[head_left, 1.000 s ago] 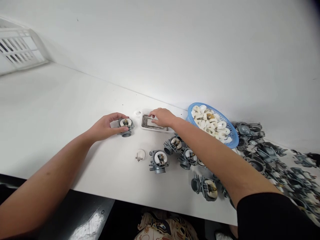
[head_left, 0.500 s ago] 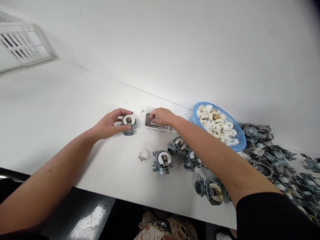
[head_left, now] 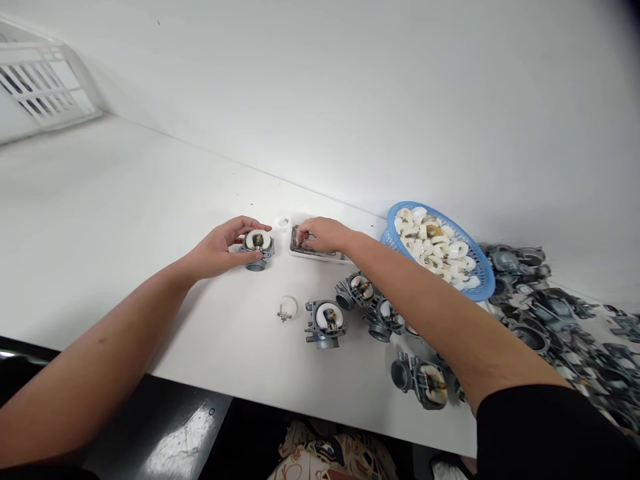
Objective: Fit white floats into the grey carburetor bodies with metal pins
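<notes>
My left hand (head_left: 217,250) is wrapped round a grey carburetor body (head_left: 257,248) with a white float on top, holding it down on the white table (head_left: 125,220). My right hand (head_left: 323,235) reaches into a small white tray (head_left: 314,252) of thin metal pins, its fingers pinched together on the pins. A loose white float with a metal clip (head_left: 286,309) lies on the table nearer to me. Three more carburetor bodies sit close by: one (head_left: 325,321) in front, two (head_left: 373,303) beside my right forearm.
A blue basket (head_left: 477,267) of white floats stands at the right. A heap of grey carburetor bodies (head_left: 550,313) spreads along the right side. Another carburetor (head_left: 425,381) lies near the table's front edge. A white slatted crate (head_left: 40,87) is at the far left.
My right hand has curled from lying flat on the pin tray into a pinch at its left end. My left hand keeps hold of the carburetor body.
</notes>
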A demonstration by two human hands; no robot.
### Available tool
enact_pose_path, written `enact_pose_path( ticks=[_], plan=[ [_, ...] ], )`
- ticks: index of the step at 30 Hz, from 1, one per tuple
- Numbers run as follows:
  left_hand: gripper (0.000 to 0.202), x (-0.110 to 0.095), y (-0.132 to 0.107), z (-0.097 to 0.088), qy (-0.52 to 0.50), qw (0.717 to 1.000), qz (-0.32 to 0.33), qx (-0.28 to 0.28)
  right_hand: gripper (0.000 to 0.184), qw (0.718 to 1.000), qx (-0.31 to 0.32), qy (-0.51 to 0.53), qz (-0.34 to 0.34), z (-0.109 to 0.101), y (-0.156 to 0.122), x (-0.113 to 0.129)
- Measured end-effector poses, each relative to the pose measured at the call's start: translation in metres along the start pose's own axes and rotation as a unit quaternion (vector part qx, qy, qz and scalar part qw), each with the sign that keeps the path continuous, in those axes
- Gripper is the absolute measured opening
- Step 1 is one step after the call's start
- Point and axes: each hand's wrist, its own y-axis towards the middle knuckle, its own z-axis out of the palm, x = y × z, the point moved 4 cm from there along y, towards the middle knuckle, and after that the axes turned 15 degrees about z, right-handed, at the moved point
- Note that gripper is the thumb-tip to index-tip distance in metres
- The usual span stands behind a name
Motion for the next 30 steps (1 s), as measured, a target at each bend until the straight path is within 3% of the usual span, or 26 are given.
enact_pose_path(
  ticks=[5,12,21,25,30],
  plan=[
    [0.049,0.004,0.0,-0.001,0.0,1.0,0.0,0.002,0.013,1.0,-0.001,-0.007,0.017,0.001,-0.002,0.001],
    [0.07,0.012,-0.003,0.0,-0.026,0.999,-0.023,-0.017,0.011,0.997,-0.027,-0.05,0.05,-0.005,-0.011,-0.004],
    [0.064,0.003,-0.001,-0.002,0.024,1.0,-0.008,-0.012,0.013,0.992,-0.06,-0.087,0.068,-0.016,-0.029,-0.008],
    [0.061,0.001,-0.001,-0.002,0.047,0.999,0.007,-0.006,0.011,0.994,-0.079,-0.035,0.062,-0.02,-0.036,-0.001],
    [0.054,0.0,-0.001,-0.004,0.083,0.996,0.014,-0.015,0.015,0.971,-0.155,0.181,0.029,-0.019,-0.048,0.023]
  ],
)
